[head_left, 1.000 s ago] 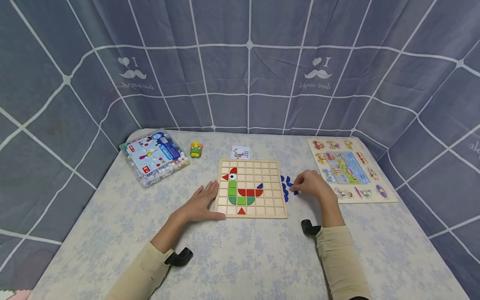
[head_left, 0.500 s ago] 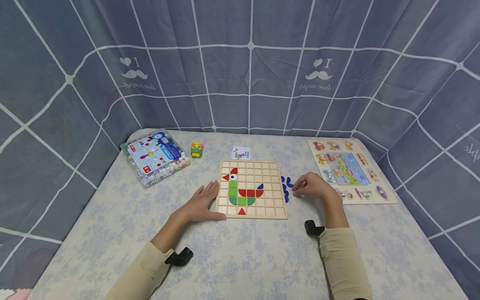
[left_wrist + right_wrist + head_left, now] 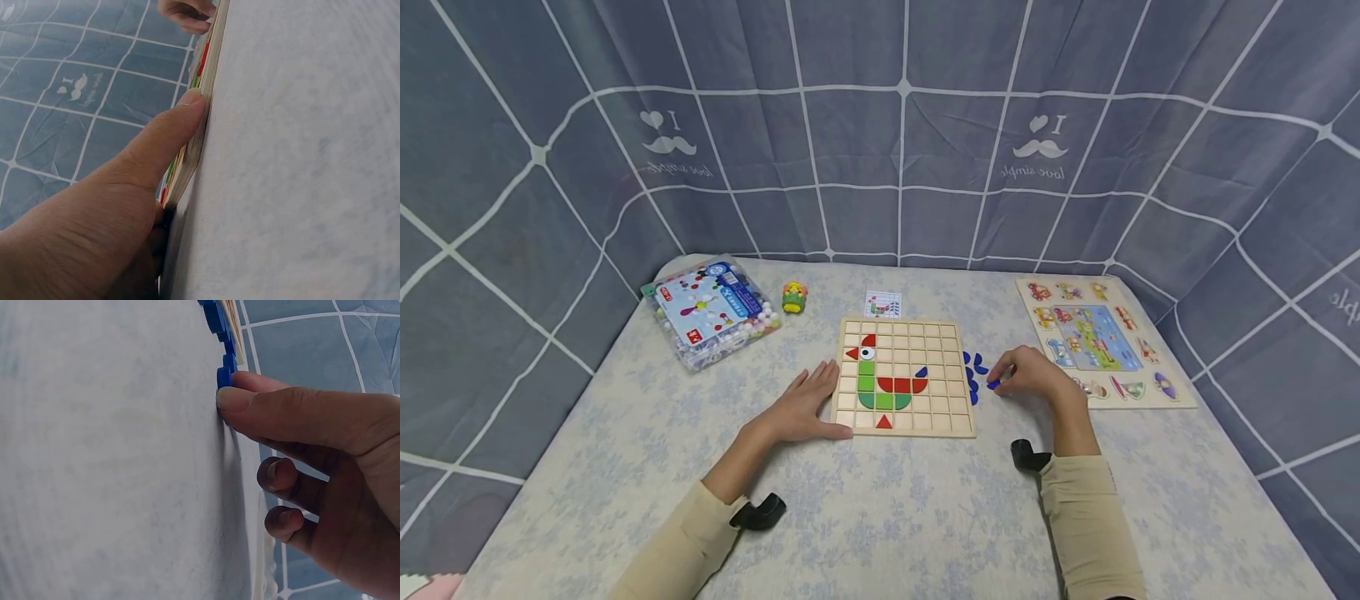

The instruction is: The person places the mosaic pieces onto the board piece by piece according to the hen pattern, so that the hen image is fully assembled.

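A square wooden grid board [image 3: 940,417] lies mid-table, with red, green and blue pieces forming a bird in its cells. My left hand [image 3: 805,410] rests along the board's left edge, fingers extended; in the left wrist view its thumb [image 3: 172,131] lies against the board's side. Right of the board, my right hand [image 3: 1030,373] pinches a small blue piece [image 3: 993,385] between thumb and index finger, low at the tabletop. The right wrist view shows that blue piece [image 3: 224,378] at the thumb tip, partly covered. Several loose blue pieces [image 3: 973,386] lie along the board's right edge.
Behind the board lies a small pattern card [image 3: 882,305]. A yellow-green toy figure [image 3: 793,297] and a clear box of beads [image 3: 711,312] stand at back left. At right is a wooden picture puzzle [image 3: 1150,393], close to the right hand. Grid-patterned curtains surround the table.
My right hand has drawn slightly rightward, away from the loose blue pieces, and a blue piece now shows at its fingertips. The left hand and the board stay where they were.
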Demonstrator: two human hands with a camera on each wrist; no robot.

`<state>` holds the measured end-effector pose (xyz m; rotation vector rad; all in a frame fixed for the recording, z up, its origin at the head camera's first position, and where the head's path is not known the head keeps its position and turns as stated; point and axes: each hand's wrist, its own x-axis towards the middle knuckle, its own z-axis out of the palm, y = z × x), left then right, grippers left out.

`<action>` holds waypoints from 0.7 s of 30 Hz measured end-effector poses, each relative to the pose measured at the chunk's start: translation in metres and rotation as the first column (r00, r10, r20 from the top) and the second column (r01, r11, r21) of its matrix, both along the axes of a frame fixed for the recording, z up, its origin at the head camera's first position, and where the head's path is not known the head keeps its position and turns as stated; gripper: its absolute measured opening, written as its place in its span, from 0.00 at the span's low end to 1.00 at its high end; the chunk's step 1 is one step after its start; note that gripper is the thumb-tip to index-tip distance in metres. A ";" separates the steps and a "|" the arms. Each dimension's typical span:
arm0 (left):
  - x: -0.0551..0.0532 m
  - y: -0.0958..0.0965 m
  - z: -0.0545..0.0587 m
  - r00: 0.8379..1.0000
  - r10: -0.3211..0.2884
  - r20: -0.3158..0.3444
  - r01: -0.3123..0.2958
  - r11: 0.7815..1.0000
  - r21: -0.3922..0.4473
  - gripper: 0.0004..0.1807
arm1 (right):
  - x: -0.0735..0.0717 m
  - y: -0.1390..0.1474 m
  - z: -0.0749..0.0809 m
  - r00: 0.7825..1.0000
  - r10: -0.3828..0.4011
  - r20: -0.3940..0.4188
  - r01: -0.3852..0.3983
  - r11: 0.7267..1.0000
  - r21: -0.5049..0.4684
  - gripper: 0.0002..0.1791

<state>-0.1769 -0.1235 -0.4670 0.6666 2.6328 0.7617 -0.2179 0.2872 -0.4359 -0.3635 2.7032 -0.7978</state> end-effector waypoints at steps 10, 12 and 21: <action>0.000 0.000 0.001 1.000 -0.006 -0.002 0.006 1.000 0.004 0.64 | 0.000 -0.001 0.000 0.999 0.022 -0.031 -0.021 1.000 0.022 0.07; 0.000 0.000 0.001 1.000 -0.009 -0.001 0.009 1.000 0.008 0.64 | 0.000 -0.002 0.000 0.999 0.025 -0.034 -0.024 0.999 0.029 0.07; 0.000 0.000 0.000 1.000 -0.008 0.002 0.008 1.000 0.005 0.64 | -0.001 -0.002 -0.001 0.999 0.022 -0.032 -0.021 0.999 0.029 0.06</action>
